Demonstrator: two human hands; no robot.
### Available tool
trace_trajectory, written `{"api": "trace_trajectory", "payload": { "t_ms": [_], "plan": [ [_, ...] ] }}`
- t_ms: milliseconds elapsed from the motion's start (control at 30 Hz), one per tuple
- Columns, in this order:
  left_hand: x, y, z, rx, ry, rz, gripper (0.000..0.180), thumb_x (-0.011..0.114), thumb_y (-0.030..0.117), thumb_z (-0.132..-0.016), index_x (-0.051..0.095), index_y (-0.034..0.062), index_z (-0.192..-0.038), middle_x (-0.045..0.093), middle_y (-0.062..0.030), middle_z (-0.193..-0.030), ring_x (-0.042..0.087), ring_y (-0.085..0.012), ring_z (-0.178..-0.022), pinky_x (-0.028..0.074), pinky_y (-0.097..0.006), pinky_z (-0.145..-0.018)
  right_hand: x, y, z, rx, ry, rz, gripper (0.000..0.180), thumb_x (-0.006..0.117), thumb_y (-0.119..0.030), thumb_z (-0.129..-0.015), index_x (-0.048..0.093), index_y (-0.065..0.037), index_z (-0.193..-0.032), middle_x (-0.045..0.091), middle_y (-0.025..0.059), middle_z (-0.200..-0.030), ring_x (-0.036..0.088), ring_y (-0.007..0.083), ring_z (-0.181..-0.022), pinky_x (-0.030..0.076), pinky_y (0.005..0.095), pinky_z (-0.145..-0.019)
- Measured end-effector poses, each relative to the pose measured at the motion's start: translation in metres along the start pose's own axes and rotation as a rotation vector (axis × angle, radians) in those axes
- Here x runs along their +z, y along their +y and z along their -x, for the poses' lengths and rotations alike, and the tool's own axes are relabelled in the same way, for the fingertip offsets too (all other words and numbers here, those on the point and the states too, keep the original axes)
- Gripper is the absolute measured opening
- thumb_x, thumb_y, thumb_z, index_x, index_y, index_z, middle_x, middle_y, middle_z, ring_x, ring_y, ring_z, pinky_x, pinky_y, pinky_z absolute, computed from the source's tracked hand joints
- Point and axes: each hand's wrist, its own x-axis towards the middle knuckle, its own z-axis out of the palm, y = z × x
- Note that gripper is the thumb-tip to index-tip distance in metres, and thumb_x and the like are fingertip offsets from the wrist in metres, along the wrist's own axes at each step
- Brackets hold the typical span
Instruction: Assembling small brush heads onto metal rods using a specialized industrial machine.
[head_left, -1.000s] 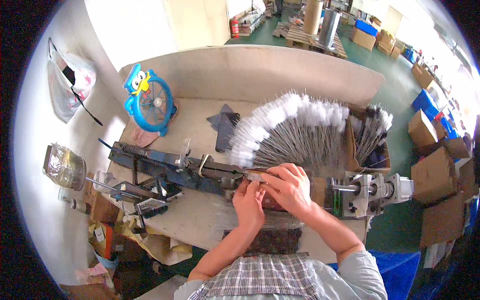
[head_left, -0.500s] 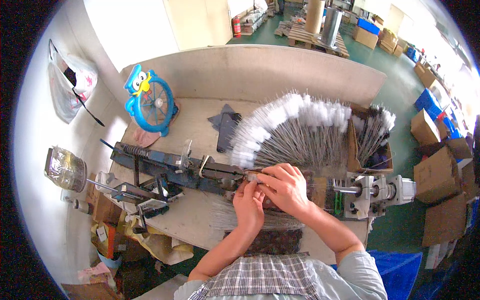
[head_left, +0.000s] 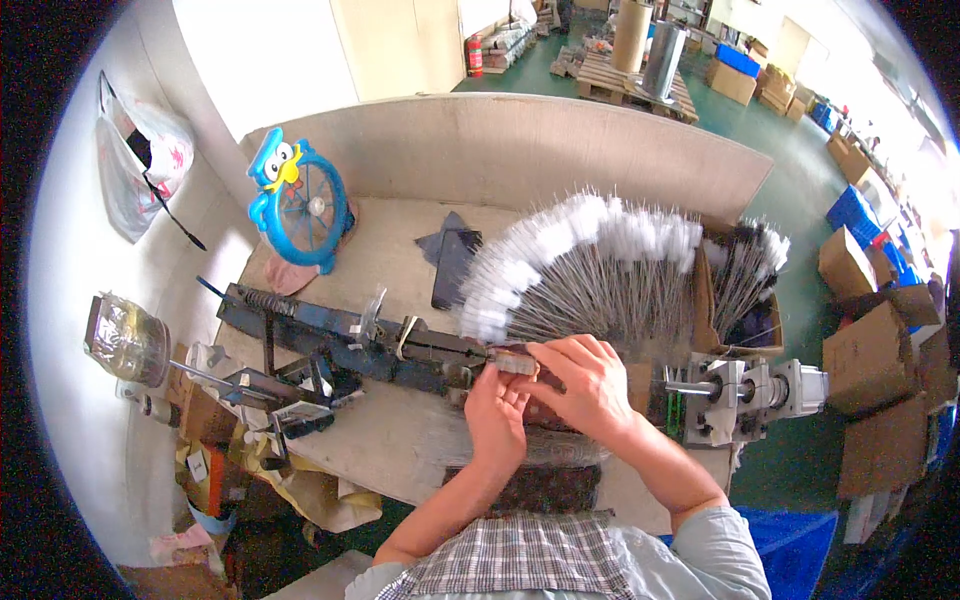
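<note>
At the right end of the long dark metal fixture (head_left: 400, 345), both of my hands meet around a small whitish bristle bundle (head_left: 516, 366). My left hand (head_left: 494, 425) is below it, with thumb and fingertips pinched at its near side. My right hand (head_left: 590, 385) comes in from the right, with fingers bent and tips pressed together at the bundle's right end. What lies under the right fingers is hidden. Just beyond my hands spreads a big fan of wire-stemmed brushes (head_left: 600, 265) with white bristle ends.
A motor with a metal shaft (head_left: 745, 393) is mounted at the bench's right end. More wire brushes fill a cardboard box (head_left: 708, 300) at the far right. A dark phone (head_left: 456, 270) and a blue cartoon-bird fan (head_left: 308, 210) sit at the back left. Loose bristles (head_left: 520, 447) lie near me.
My right hand has shifted slightly to the right, and its fingers have drawn back from the left hand's. More of the whitish bristle bundle shows between the hands.
</note>
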Motion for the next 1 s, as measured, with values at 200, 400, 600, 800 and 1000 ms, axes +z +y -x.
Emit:
{"api": "trace_trajectory", "payload": {
  "t_ms": [200,400,600,800,1000],
  "plan": [
    [-0.005,0.007,0.008,-0.055,0.018,0.071,0.053,0.032,0.052,-0.093,0.052,0.0048,-0.108,0.059,-0.0102,-0.105,0.056,-0.0214,-0.095,0.044,-0.036,-0.087,0.000,0.008,0.017,-0.025,-0.109,0.105,0.012,0.068,-0.015,-0.070,0.066,-0.010,-0.081,0.058,0.0011,-0.073,0.055,0.0201,-0.079,0.042,0.0350,-0.070],
    [-0.001,0.005,0.013,-0.068,-0.057,-0.111,0.061,0.031,0.058,-0.092,0.048,0.0043,-0.116,0.057,-0.0103,-0.112,0.055,-0.0209,-0.099,0.040,-0.037,-0.090,-0.010,0.016,0.022,0.017,-0.100,0.080,0.012,0.067,-0.014,-0.070,0.066,-0.010,-0.082,0.060,0.0017,-0.076,0.055,0.0206,-0.081,0.043,0.0343,-0.071],
    [-0.016,0.008,0.028,-0.112,-0.072,-0.342,0.057,0.037,0.040,-0.095,0.027,0.0032,-0.137,0.044,-0.0126,-0.130,0.049,-0.0217,-0.114,0.038,-0.033,-0.093,-0.031,0.016,0.035,0.032,0.006,-0.167,0.013,0.061,-0.012,-0.072,0.064,-0.009,-0.084,0.058,0.0052,-0.072,0.057,0.0244,-0.071,0.046,0.0361,-0.064],
    [-0.095,0.059,0.030,0.108,0.249,-0.426,0.036,0.053,0.030,-0.090,0.052,0.0061,-0.117,0.058,-0.0064,-0.108,0.055,-0.0166,-0.095,0.043,-0.031,-0.080,-0.030,0.031,0.109,0.195,-0.341,-0.166,0.014,0.059,-0.017,-0.078,0.063,-0.009,-0.088,0.059,0.0073,-0.072,0.061,0.0271,-0.071,0.050,0.0394,-0.061],
    [-0.281,0.159,0.031,0.377,0.493,0.009,0.033,0.064,0.036,-0.083,0.057,0.0070,-0.098,0.060,-0.0035,-0.089,0.053,-0.0138,-0.068,0.041,-0.025,-0.050,-0.006,0.031,0.129,0.251,-0.580,-0.002,0.014,0.058,-0.021,-0.078,0.062,-0.010,-0.086,0.058,0.0069,-0.078,0.062,0.0270,-0.074,0.051,0.0403,-0.061]
  ]
}}
